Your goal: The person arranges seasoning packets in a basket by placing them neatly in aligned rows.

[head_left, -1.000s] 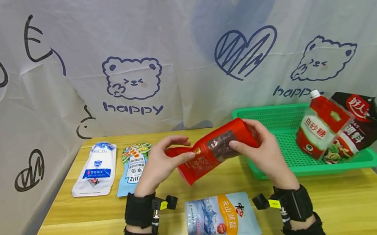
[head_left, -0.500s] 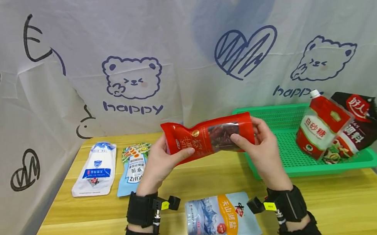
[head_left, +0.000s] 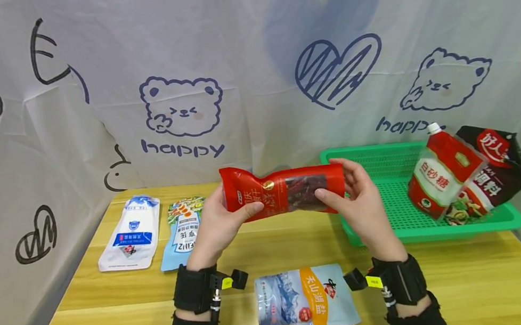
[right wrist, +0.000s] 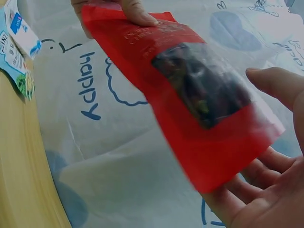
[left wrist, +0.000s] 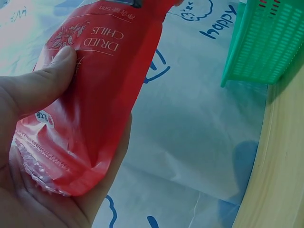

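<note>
A red bag of dried chilis (head_left: 271,193) is held up above the table, lying nearly level across the head view. My left hand (head_left: 216,224) grips its left end, thumb pressed on the front and fingers behind; "DRIED CHILIS" print shows beside the thumb in the left wrist view. At the other end is my right hand (head_left: 364,209). In the right wrist view its thumb (right wrist: 273,83) stands off the bag's clear window (right wrist: 204,85), while the other fingers reach behind the bag's end. Below both hands lies a light-blue salt pouch (head_left: 305,299).
A green basket (head_left: 442,234) at the right holds a red-and-white sugar pouch (head_left: 440,177) and a black seasoning bag (head_left: 496,157). Flat on the table's left are a white pouch (head_left: 131,233) and a Heinz pouch (head_left: 182,236). A printed cloth (head_left: 260,76) hangs behind.
The bag has swung from a slant to nearly level and its left end has risen. My left hand went from a loose hold to a firm grip on that end.
</note>
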### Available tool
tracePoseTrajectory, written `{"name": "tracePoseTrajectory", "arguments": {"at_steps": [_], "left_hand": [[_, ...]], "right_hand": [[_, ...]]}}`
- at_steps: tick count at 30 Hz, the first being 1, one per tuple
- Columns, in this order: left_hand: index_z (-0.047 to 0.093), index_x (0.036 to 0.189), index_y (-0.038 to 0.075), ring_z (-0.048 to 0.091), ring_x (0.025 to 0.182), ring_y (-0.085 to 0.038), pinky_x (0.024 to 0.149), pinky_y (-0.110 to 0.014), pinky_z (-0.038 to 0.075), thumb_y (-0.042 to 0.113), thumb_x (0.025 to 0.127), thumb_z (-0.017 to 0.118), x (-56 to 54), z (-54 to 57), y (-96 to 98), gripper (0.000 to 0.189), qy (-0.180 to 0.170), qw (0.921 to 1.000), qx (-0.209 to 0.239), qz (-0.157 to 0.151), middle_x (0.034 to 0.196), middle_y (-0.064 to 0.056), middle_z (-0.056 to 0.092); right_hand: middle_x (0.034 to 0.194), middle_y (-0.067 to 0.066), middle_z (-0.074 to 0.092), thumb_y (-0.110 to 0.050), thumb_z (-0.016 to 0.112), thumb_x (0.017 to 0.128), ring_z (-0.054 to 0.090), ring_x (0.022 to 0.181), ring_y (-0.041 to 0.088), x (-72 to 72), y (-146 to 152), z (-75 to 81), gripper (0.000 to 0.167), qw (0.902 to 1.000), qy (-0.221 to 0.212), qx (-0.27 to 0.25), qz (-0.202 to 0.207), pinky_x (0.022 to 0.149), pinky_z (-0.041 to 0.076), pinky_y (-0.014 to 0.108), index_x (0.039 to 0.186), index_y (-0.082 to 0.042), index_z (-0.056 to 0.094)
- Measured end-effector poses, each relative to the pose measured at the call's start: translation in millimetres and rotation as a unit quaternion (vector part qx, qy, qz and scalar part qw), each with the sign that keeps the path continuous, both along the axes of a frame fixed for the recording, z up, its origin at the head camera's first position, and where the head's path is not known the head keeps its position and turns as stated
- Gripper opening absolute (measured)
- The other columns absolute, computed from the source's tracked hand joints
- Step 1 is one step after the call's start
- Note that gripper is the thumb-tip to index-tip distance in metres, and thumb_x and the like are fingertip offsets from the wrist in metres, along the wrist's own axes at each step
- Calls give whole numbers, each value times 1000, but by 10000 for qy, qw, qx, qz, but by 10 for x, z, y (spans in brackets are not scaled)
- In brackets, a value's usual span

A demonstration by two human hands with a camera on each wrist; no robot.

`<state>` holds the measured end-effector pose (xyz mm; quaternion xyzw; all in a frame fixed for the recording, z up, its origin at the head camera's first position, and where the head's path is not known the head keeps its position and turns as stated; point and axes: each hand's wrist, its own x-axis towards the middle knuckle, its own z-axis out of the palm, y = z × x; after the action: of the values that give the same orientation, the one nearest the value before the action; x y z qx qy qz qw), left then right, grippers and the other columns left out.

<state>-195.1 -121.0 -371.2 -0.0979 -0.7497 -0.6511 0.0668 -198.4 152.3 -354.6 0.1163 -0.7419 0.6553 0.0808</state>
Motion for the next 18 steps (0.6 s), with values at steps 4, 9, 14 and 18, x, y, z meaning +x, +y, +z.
{"name": "tracePoseTrajectory", "arguments": {"at_steps": [4, 9, 14, 18], "left_hand": [[63, 130, 12, 68, 110, -26, 91, -44, 60, 16, 90, 84, -2, 4, 1, 46, 146, 9998, -153, 26, 123, -5, 73], [65, 129, 11, 68, 110, -26, 91, -45, 59, 10, 87, 85, -8, 7, 39, 46, 367, 9985, -405, -57, 122, -5, 72], [64, 130, 10, 68, 110, -25, 91, -45, 59, 10, 86, 87, -6, -9, 87, 49, 448, 9964, -710, -81, 122, -5, 73], [65, 131, 11, 69, 111, -25, 93, -47, 59, 11, 85, 87, 8, -9, 92, 51, 459, 9953, -850, -35, 123, -5, 73]], "right_hand": [[146, 4, 58, -10, 78, 94, 53, 131, 17, 2, 30, 11, 67, 9991, 309, 229, -192, 105, 50, 32, 153, -13, 45], [148, 3, 57, -12, 79, 94, 49, 139, 20, 30, 45, 29, 62, 9938, 761, 778, -219, 116, 39, 49, 149, -13, 51], [150, 6, 54, -18, 82, 93, 52, 136, 31, 65, 21, 40, 60, 9818, 904, 1664, 100, 109, 49, 50, 147, -17, 56], [144, 7, 58, -23, 83, 91, 67, 115, 32, 70, 0, 43, 57, 9725, 619, 2201, 451, 83, 62, 41, 143, -20, 60]]}}
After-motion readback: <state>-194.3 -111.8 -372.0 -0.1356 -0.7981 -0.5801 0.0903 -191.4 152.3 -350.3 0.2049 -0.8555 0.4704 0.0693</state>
